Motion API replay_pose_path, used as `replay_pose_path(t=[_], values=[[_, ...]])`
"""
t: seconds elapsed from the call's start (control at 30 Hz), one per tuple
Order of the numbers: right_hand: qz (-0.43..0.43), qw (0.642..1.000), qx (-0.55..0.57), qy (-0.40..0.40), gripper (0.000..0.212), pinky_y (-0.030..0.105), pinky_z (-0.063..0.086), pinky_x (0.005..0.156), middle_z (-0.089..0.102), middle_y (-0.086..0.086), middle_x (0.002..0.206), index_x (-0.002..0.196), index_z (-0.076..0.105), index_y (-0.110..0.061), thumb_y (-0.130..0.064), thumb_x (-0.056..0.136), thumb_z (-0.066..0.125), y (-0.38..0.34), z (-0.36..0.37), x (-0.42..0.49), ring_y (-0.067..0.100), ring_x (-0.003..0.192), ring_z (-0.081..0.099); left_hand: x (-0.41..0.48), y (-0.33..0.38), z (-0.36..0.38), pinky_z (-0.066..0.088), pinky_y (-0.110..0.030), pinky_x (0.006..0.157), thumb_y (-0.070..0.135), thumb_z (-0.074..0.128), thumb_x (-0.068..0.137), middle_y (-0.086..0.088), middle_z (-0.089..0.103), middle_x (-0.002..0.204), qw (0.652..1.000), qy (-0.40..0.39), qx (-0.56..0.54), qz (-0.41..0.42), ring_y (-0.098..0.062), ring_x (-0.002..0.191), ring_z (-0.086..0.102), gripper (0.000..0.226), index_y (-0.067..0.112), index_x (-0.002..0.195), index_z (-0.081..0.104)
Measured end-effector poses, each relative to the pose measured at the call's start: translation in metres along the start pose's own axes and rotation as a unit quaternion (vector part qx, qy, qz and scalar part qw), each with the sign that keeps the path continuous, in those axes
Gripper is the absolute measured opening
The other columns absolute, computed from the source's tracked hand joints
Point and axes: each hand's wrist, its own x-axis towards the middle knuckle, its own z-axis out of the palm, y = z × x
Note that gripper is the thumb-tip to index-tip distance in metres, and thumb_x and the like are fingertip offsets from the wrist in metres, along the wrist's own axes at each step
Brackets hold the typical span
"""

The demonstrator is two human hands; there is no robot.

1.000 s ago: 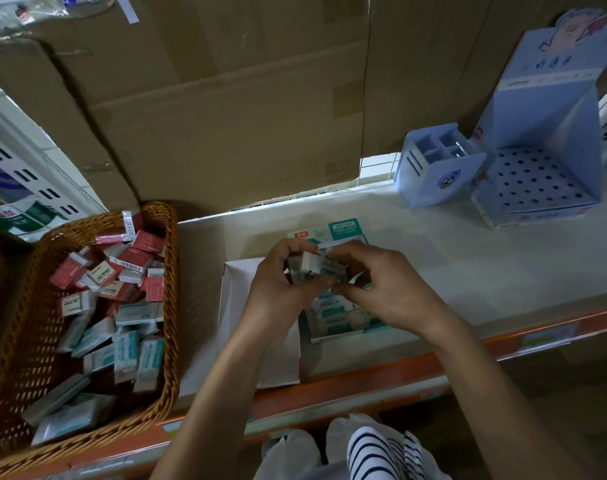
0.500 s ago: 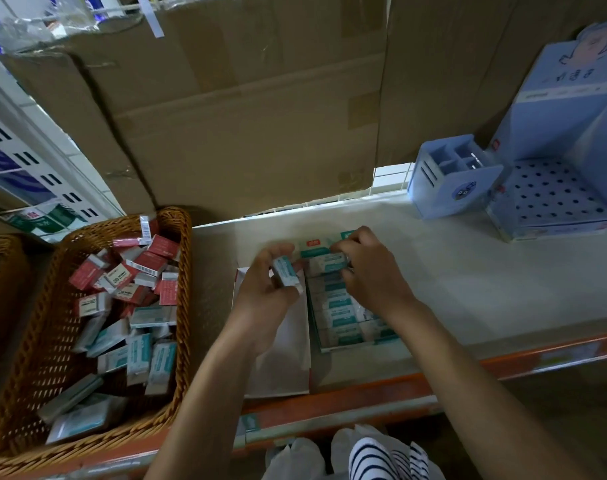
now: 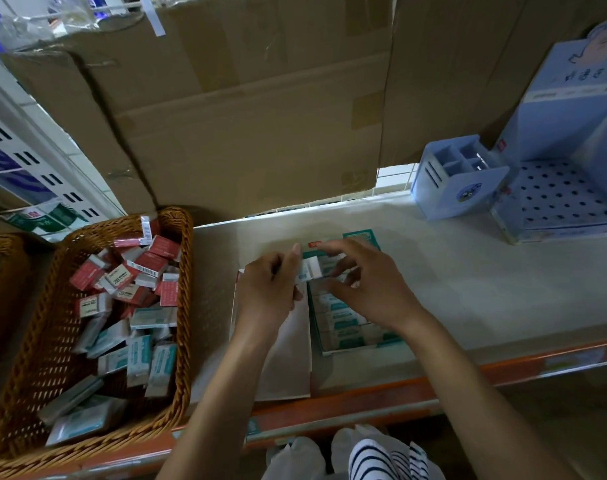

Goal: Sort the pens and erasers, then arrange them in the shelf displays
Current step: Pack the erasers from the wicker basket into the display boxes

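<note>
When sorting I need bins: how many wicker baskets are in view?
2: one wicker basket holding erasers at lower left; a second basket beside it, cut off by the left edge.

Head-worn camera looks steeply down, close over the shelf (image 3: pixel 468 271).

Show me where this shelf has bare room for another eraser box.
Widest bare patch: the shelf between the teal eraser box and the blue pen holder, running to the front edge. A narrower strip lies between the wicker basket and the white carton. Crowded: over that box, where the left hand pinches an eraser beside the right hand.
</note>
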Motion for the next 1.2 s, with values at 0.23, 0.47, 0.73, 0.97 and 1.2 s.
replay_pose_path(t=[0.23,0.47,0.73,0.97,1.2], values=[[0.033,0.993,0.09,0.067,0.041,0.022,0.054,0.079,0.064,-0.012,0.098,0.119,0.057,-0.027,-0.01,0.083,0.068,-0.003,-0.01,-0.01,0.003,0.086,0.066,-0.006,0.014,0.015,0.057,-0.026,0.077,0.009,0.041,0.1,-0.004,0.067,0.097,0.98,-0.097,-0.169,-0.032,-0.006,0.081,0.069,0.025,0.015,0.097,0.065],[0.114,0.961,0.239,0.075,0.025,0.03,0.057,0.071,0.068,0.006,0.102,0.113,0.058,-0.025,-0.023,0.089,0.063,-0.002,-0.017,-0.014,0.013,0.079,0.07,-0.006,0.009,0.025,0.055,-0.037,0.086,-0.005,0.06,0.086,0.008,0.07,0.092,0.989,-0.069,-0.117,0.057,-0.012,0.093,0.066,0.033,0.028,0.084,0.068],[0.093,0.937,0.313,0.123,0.022,0.023,0.055,0.071,0.069,0.007,0.099,0.102,0.064,-0.011,0.001,0.083,0.065,0.002,-0.027,-0.016,0.014,0.086,0.069,-0.011,0.01,0.029,0.056,-0.031,0.079,-0.005,0.067,0.08,0.007,0.07,0.094,0.988,-0.081,-0.112,0.065,-0.008,0.088,0.067,0.035,0.026,0.097,0.063],[0.184,0.902,0.369,0.13,0.028,0.025,0.055,0.068,0.068,0.007,0.099,0.114,0.058,-0.013,-0.015,0.087,0.064,-0.004,-0.026,-0.016,0.016,0.083,0.07,-0.013,0.009,0.032,0.056,-0.024,0.074,0.003,0.07,0.08,0.014,0.068,0.087,0.992,-0.02,-0.024,0.122,0.002,0.083,0.065,0.036,0.034,0.087,0.055],[0.138,0.974,0.129,0.123,0.037,0.026,0.052,0.079,0.067,-0.001,0.103,0.117,0.056,-0.024,-0.009,0.084,0.065,0.002,-0.034,-0.009,0.015,0.089,0.066,-0.008,0.003,0.033,0.046,-0.028,0.09,0.011,0.063,0.086,0.004,0.062,0.117,0.932,-0.069,0.256,0.248,-0.015,0.108,0.055,0.027,0.02,0.111,0.061]])
